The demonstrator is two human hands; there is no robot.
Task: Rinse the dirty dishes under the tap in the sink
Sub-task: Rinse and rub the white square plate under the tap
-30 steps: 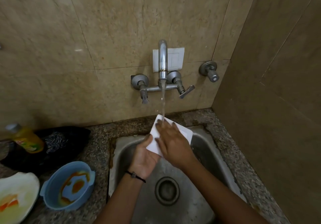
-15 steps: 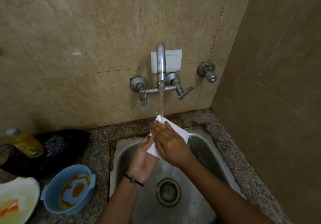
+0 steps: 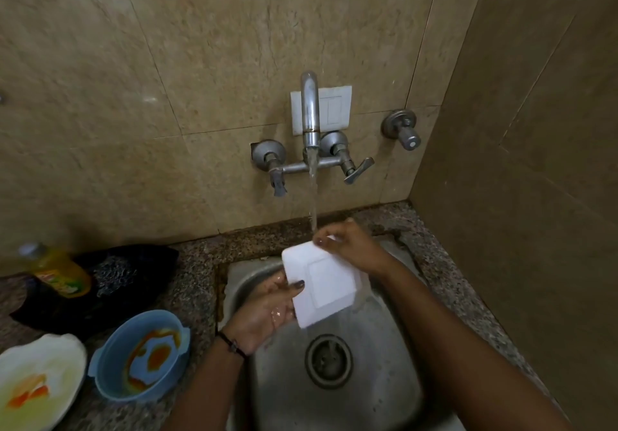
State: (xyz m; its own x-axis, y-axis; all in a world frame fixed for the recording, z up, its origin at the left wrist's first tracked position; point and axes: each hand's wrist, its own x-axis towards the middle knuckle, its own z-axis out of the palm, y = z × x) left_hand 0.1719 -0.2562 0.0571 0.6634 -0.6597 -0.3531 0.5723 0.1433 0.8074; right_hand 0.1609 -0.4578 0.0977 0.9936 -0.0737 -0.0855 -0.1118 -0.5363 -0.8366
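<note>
We see a speckled stone desk (image 3: 197, 283) and beige tiled walls around the steel sink (image 3: 378, 363). Our left hand (image 3: 267, 310) and right hand (image 3: 347, 246) each grip the white dish (image 3: 321, 286) under the tap (image 3: 309, 113), its underside now turned toward us.

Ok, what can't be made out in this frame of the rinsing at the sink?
- White dish: only its underside faces the head camera, so any dirt inside is hidden.
- Right hand: fingertips behind the dish's far edge.
- Bottle: label blurred, unreadable.
- Plate: cut off by the left and bottom edges.
- Sink: near rim cut off at the bottom, partly covered by the forearms.
</note>
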